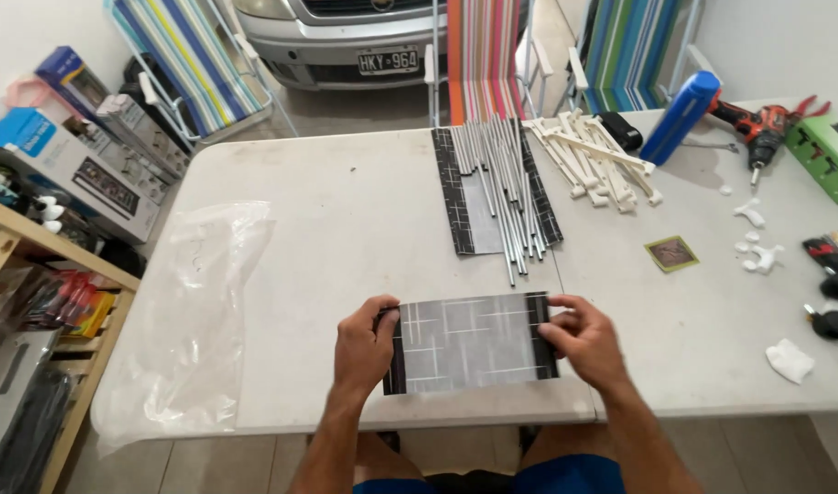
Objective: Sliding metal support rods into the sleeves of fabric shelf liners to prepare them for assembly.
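So far only one grey patterned panel (471,343) is in hand, low in the frame's centre: the left hand (366,346) and right hand (579,338) pinch its dark ends. Unused, by my judgement, the metal rods (506,183) and white plastic pieces (594,157) lie heaped at upper centre.

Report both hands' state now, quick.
Left hand: closed on the left edge of the grey patterned panel.
Right hand: closed on the panel's right edge.
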